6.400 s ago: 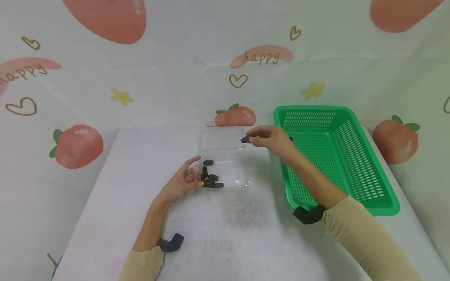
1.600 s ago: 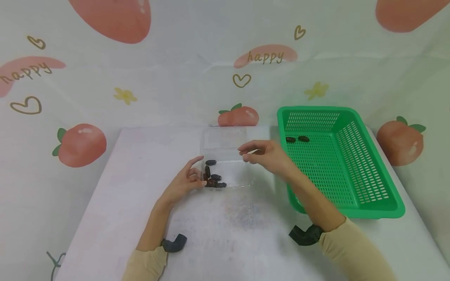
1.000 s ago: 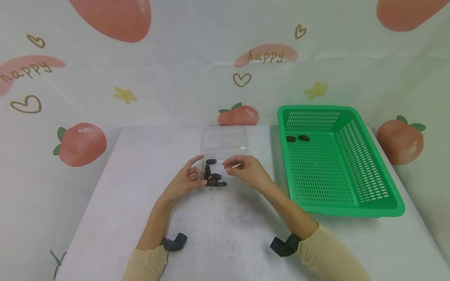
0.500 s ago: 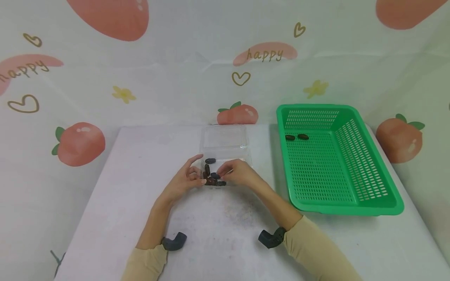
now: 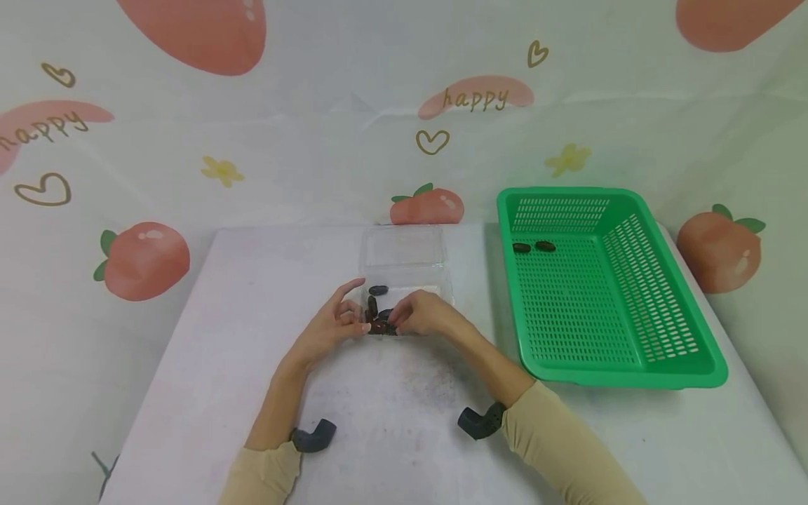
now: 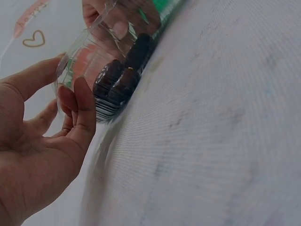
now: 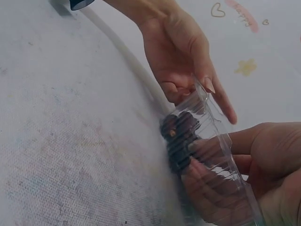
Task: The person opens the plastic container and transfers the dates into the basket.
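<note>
L hand (image 5: 323, 331), thumb & index apart, R hand (image 5: 426, 313), fngrs bent

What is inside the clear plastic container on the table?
In the clear plastic container lie several dark dates, gathered toward the left side, one nearer the back. The right hand partly covers the group, so their exact number cannot be seen.

Head view: brown lowercase lettering (image 5: 476, 99) spelled "happy" on two pink arched bands (image 5: 486, 82) of the white fruit-print backdrop (image 5: 328, 126); wrist views each showed one.
</note>
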`<state>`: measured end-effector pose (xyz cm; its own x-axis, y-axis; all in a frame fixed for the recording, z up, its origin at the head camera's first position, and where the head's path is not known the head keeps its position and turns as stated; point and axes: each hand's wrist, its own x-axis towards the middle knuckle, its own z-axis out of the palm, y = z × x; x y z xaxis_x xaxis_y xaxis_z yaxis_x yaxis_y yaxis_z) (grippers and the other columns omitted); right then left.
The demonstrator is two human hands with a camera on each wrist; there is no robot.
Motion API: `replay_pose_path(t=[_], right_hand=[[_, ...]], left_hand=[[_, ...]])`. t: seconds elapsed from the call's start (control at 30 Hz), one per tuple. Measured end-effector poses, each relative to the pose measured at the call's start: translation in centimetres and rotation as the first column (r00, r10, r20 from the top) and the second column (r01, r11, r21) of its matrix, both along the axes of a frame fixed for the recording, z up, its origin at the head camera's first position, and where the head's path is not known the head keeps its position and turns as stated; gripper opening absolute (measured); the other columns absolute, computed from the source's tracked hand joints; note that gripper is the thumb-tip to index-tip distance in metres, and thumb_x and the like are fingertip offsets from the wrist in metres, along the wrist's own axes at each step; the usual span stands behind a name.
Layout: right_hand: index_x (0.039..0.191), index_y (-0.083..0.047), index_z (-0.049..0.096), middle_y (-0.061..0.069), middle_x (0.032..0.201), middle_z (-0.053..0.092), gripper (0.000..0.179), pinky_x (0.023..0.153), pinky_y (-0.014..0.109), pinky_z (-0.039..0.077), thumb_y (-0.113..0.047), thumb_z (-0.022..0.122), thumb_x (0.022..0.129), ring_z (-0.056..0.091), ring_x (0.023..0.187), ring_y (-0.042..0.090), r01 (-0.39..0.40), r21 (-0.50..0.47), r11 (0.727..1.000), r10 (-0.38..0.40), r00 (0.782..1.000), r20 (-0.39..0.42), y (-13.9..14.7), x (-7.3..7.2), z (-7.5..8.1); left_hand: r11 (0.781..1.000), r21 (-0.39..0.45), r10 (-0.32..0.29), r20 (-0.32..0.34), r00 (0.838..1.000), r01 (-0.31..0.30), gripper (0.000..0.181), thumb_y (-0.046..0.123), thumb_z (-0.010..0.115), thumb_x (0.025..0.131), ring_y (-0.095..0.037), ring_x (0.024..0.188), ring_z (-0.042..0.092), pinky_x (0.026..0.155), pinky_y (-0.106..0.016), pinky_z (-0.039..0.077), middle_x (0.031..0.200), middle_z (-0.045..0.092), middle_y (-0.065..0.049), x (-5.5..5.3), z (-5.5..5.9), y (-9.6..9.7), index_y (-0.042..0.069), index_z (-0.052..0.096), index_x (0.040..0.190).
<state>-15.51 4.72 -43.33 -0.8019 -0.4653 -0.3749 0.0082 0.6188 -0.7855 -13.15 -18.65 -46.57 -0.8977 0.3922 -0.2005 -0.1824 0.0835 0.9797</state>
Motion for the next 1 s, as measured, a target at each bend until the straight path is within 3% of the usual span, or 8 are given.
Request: replay_pose_path(t=[0.4,0.67,0.83,1.0], right_hand=[[0.099,-0.008,0.078,-0.002,0.084,0.072,0.014,0.067,0.022,0.046,-0.007,0.073,0.085,0.056,0.075,0.009,-0.053,0.012,0.999,0.053,0.999,0.012,-0.16,-0.01,-0.15],[0.097,-0.009,0.079,-0.002,0.081,0.07,0.015,0.063,0.023,0.046,-0.007,0.073,0.084,0.056,0.069,0.009,0.024,-0.043,0.999,-0.023,0.999,0.022,0.38,0.06,0.13],[0.098,-0.011,0.08,-0.003,0.089,0.073,0.013,0.065,0.023,0.046,-0.013,0.073,0.088,0.057,0.075,0.009,0.043,-0.038,0.998,-0.044,0.999,-0.003,0.34,0.05,0.27],[0.101,-0.008,0.079,0.0,0.089,0.074,0.013,0.067,0.024,0.049,-0.013,0.073,0.09,0.063,0.078,0.014,0.118,-0.09,0.989,-0.118,0.993,0.001,0.28,0.07,0.71]], left_hand=[[1.0,-0.003,-0.006,-0.008,1.0,0.006,0.087,0.001,0.075,0.085,-0.013,0.077,0.054,0.073,-0.027,0.046,0.095,0.045,-0.007,0.08,-0.1,0.02,0.022,0.028,0.155],[1.0,-0.011,-0.009,-0.015,1.0,0.009,0.088,0.001,0.075,0.085,-0.013,0.076,0.053,0.072,-0.027,0.045,0.095,0.045,-0.007,0.03,-0.06,0.06,0.021,0.028,0.156],[1.0,-0.017,-0.016,-0.022,1.0,0.015,0.088,0.001,0.075,0.085,-0.013,0.076,0.053,0.072,-0.027,0.045,0.095,0.045,-0.006,0.03,-0.09,0.13,0.019,0.026,0.156],[1.0,-0.009,-0.013,-0.017,1.0,0.013,0.088,-0.001,0.074,0.085,-0.013,0.077,0.054,0.073,-0.027,0.046,0.095,0.045,-0.007,0.1,0.05,0.16,0.019,0.026,0.156]])
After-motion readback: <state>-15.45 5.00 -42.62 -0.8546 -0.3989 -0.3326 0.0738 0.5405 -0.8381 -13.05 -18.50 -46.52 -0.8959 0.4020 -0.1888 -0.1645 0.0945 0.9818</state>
